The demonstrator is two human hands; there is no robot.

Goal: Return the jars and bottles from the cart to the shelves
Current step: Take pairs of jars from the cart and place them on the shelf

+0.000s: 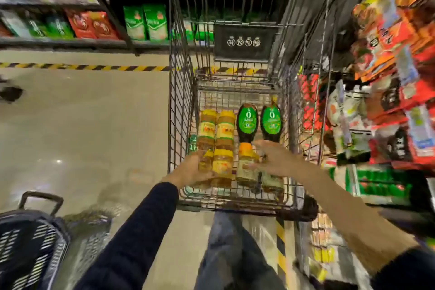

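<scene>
A wire shopping cart (181, 106) stands in front of me. On its floor lie several yellow-lidded jars (224, 130) and two dark bottles with green labels (247, 121). My left hand (191, 170) reaches into the cart's near left corner and is wrapped around a yellow jar (222, 167). My right hand (276, 159) reaches in from the right, fingers spread, resting over an orange-lidded jar (246, 167) and a darker jar beside it. Whether the right hand grips anything is unclear through the blur.
Shelves with green and red packets (146, 22) run across the back. A rack of red and orange packets (395, 59) crowds the right side. A dark plastic basket (30, 242) sits at the lower left. Hazard tape (89, 67) crosses the beige floor.
</scene>
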